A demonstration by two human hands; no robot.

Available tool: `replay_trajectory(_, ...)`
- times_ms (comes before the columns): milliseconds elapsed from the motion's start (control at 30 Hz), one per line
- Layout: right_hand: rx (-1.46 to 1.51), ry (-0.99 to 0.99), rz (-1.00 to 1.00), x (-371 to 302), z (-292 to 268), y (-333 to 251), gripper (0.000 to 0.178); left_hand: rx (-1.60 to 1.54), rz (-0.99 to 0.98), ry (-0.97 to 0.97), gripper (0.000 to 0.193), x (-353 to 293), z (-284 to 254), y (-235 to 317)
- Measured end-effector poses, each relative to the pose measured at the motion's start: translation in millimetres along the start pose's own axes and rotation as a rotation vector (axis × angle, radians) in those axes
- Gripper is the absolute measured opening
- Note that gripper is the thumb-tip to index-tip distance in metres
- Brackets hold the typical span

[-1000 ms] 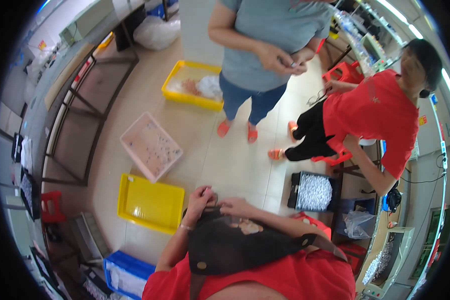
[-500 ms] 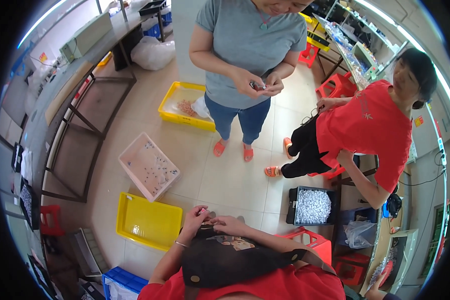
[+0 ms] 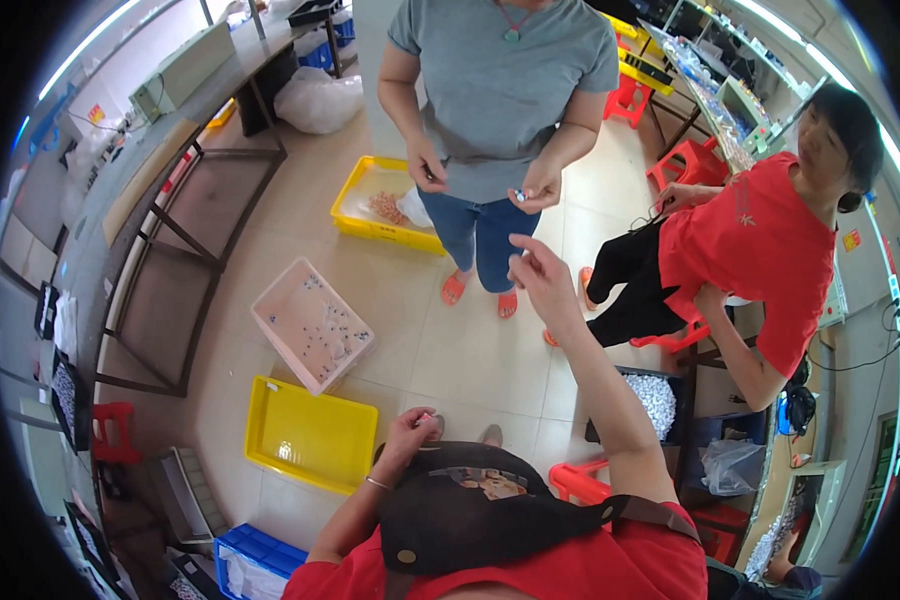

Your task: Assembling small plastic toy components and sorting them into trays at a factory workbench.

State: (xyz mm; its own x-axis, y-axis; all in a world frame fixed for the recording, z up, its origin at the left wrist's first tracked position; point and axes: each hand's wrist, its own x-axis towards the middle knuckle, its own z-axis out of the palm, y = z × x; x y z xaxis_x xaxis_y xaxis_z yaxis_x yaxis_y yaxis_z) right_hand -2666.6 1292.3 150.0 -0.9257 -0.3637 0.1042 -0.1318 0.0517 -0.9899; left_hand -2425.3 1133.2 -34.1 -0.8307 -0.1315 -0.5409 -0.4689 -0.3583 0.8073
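Observation:
My left hand (image 3: 408,437) is closed in front of the dark apron (image 3: 445,515). A small pink-and-white piece (image 3: 427,417) shows at its fingertips, too small to name. My right hand (image 3: 542,280) is stretched forward with the fingers partly bent and apart, and nothing shows in it. Just beyond it stands a person in a grey shirt (image 3: 500,110), whose hand holds a small blue-and-white piece (image 3: 519,196). My fingers do not touch that hand. The person's other hand hangs apart from it, its fingers bent.
Left of me on the floor are an empty yellow tray (image 3: 305,475), a pale pink bin (image 3: 270,312) with small parts, and a blue crate (image 3: 245,535). Farther off sits another yellow tray (image 3: 370,232). A second person in red (image 3: 745,245) stands at right, near red stools (image 3: 690,165).
My right hand has left my left hand and reached forward toward the grey-shirted person. That person's hands have parted. My left hand stays near the apron with the small piece.

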Motion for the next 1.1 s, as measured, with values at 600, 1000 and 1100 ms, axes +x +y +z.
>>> replay_trajectory(600,-1.0,-0.245,-1.045,11.6,22.6,25.3,0.022,-0.082,0.084,-0.006,0.028,-8.4,9.2,15.2)
replay_trajectory(1000,0.383,-0.806,0.836,-149.1,93.1,122.0,0.024,-0.17,0.198,0.358,0.032,-74.9,10.4,-13.1)
replay_trajectory(1100,0.291,-0.864,1.33,-188.0,99.0,161.8,0.019,-0.278,0.111,0.537,0.03,-109.3,0.6,-61.0)
